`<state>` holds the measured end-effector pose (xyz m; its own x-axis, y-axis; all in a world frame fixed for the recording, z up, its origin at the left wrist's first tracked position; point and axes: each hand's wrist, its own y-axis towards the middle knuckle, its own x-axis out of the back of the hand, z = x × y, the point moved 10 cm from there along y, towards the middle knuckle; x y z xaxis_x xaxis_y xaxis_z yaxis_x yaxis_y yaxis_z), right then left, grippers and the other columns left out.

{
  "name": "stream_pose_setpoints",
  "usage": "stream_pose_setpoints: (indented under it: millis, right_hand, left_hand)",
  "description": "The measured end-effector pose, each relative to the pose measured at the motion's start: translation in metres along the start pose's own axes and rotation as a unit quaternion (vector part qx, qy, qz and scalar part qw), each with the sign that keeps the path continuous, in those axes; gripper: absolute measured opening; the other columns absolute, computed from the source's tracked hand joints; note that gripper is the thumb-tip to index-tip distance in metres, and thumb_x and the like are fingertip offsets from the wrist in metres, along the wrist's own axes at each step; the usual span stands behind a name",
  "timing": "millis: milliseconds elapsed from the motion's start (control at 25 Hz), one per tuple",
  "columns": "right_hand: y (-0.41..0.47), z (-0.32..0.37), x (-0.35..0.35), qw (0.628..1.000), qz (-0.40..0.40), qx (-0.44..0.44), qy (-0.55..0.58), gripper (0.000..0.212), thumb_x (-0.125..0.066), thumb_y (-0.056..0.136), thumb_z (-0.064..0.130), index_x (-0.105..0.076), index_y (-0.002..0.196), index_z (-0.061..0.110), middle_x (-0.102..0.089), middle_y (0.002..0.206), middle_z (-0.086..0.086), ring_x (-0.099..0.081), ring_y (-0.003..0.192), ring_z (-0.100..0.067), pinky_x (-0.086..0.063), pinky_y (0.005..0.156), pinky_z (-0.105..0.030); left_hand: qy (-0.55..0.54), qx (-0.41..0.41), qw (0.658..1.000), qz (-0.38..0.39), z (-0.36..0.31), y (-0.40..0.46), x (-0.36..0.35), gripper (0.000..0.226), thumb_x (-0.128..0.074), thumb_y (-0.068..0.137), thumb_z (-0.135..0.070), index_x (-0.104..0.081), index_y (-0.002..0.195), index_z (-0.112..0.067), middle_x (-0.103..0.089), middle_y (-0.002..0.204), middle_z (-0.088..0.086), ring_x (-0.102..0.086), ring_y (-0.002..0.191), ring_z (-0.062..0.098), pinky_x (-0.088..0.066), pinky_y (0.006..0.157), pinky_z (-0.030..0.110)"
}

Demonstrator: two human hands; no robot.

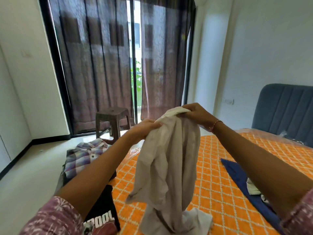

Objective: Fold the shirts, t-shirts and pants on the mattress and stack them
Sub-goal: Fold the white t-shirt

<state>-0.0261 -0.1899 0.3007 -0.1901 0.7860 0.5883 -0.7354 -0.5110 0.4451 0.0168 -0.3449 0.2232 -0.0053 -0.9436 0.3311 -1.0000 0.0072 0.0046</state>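
Left hand and right hand each pinch the top edge of the pale shirt, mid-frame, its hem pooling on the orange mattress. Light, limp fabric; likely best gripped at shoulder seams. Plaid shirt folded at left.

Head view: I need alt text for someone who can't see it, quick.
Both hands, left hand and right hand, grip the top of a crumpled white shirt held up over an orange patterned mattress, its lower end trailing on the cover. A checked shirt and a black t-shirt lie at the left edge, a blue garment at the right.
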Motion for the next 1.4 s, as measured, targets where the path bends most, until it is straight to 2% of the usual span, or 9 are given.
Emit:
stream_pose_setpoints:
  millis: [160, 280, 440, 680, 840, 960, 1040, 1200, 1400]
  right_hand:
    - [-0.002, -0.018, 0.008, 0.968, -0.075, -0.067, -0.231, 0.017, -0.06, 0.088, 0.018, -0.07, 0.084, 0.004, -0.067, 0.084, -0.011, -0.061, 0.083, -0.022, -0.042, 0.067, -0.031]
    - [-0.011, -0.019, 0.003, 0.931, -0.101, -0.14, -0.322, 0.018, -0.067, 0.081, 0.022, -0.058, 0.092, 0.011, -0.058, 0.084, -0.004, -0.054, 0.079, -0.023, -0.039, 0.061, -0.029]
    - [-0.018, -0.016, -0.041, 0.951, -0.049, -0.249, 0.176, 0.033, -0.054, 0.092, 0.04, -0.058, 0.091, 0.006, -0.06, 0.077, -0.007, -0.058, 0.077, -0.021, -0.049, 0.06, -0.03]
    - [-0.024, -0.029, -0.056, 0.903, 0.034, -0.348, 0.25, 0.013, -0.049, 0.095, 0.009, -0.053, 0.084, 0.005, -0.052, 0.082, -0.009, -0.052, 0.071, -0.019, -0.047, 0.061, -0.03]
    - [-0.016, -0.016, -0.047, 0.909, 0.007, -0.316, 0.272, 0.016, -0.039, 0.088, 0.002, -0.047, 0.075, 0.005, -0.049, 0.063, -0.008, -0.049, 0.058, -0.017, -0.042, 0.055, -0.028]
    - [-0.007, 0.01, -0.051, 0.93, 0.113, -0.234, 0.261, 0.011, -0.056, 0.082, 0.014, -0.059, 0.086, 0.004, -0.061, 0.068, -0.008, -0.058, 0.062, -0.018, -0.049, 0.06, -0.028]
    - [-0.005, 0.024, -0.045, 0.951, 0.146, -0.172, 0.211, 0.006, -0.062, 0.087, 0.016, -0.063, 0.086, 0.01, -0.064, 0.075, -0.005, -0.061, 0.066, -0.013, -0.052, 0.06, -0.024]
    - [0.0, 0.03, -0.003, 0.966, 0.051, -0.101, 0.233, 0.008, -0.061, 0.09, 0.017, -0.06, 0.082, 0.016, -0.061, 0.076, 0.001, -0.059, 0.065, -0.009, -0.052, 0.055, -0.02]
    - [-0.002, 0.005, 0.046, 0.981, -0.07, -0.084, 0.163, 0.013, -0.066, 0.087, 0.019, -0.06, 0.076, 0.016, -0.059, 0.078, 0.0, -0.056, 0.071, -0.012, -0.05, 0.062, -0.02]
  left_hand:
    - [0.192, -0.054, 0.962, -0.189, -0.037, -0.001, 0.021, 0.028, -0.051, 0.094, -0.023, -0.07, 0.081, -0.008, -0.059, 0.083, 0.011, -0.053, 0.077, 0.023, -0.041, 0.069, 0.03]
    - [0.079, -0.025, 0.975, -0.204, -0.042, 0.006, 0.028, 0.016, -0.056, 0.088, -0.009, -0.068, 0.082, -0.001, -0.058, 0.078, 0.014, -0.055, 0.074, 0.025, -0.044, 0.066, 0.033]
    - [-0.035, 0.035, 0.988, -0.148, -0.04, 0.001, 0.002, 0.013, -0.053, 0.092, -0.006, -0.057, 0.08, -0.002, -0.058, 0.076, 0.012, -0.056, 0.065, 0.02, -0.051, 0.062, 0.031]
    - [-0.166, 0.019, 0.977, 0.135, -0.042, -0.01, -0.026, 0.027, -0.038, 0.099, -0.017, -0.061, 0.109, -0.009, -0.068, 0.095, 0.016, -0.068, 0.087, 0.027, -0.058, 0.079, 0.035]
    - [-0.005, -0.123, 0.992, -0.01, -0.049, -0.004, 0.006, 0.033, -0.053, 0.09, 0.007, -0.054, 0.118, -0.011, -0.061, 0.097, 0.007, -0.063, 0.091, 0.021, -0.055, 0.071, 0.018]
    - [0.012, -0.152, 0.982, 0.11, -0.03, -0.006, -0.032, 0.057, -0.055, 0.087, 0.011, -0.039, 0.133, -0.017, -0.052, 0.122, -0.005, -0.052, 0.114, 0.01, -0.05, 0.088, 0.017]
    - [0.011, -0.127, 0.984, 0.129, -0.019, -0.01, -0.046, 0.037, -0.054, 0.089, 0.007, -0.052, 0.116, -0.018, -0.058, 0.112, -0.004, -0.056, 0.104, 0.009, -0.051, 0.084, 0.017]
    - [0.007, -0.055, 0.995, 0.088, 0.019, -0.009, -0.058, 0.015, -0.053, 0.093, -0.007, -0.058, 0.096, -0.021, -0.063, 0.096, -0.001, -0.062, 0.092, 0.013, -0.053, 0.082, 0.025]
    - [0.035, -0.077, 0.985, -0.15, 0.074, 0.001, -0.029, 0.024, -0.062, 0.086, -0.033, -0.066, 0.076, -0.011, -0.067, 0.076, 0.005, -0.061, 0.072, 0.02, -0.05, 0.066, 0.032]
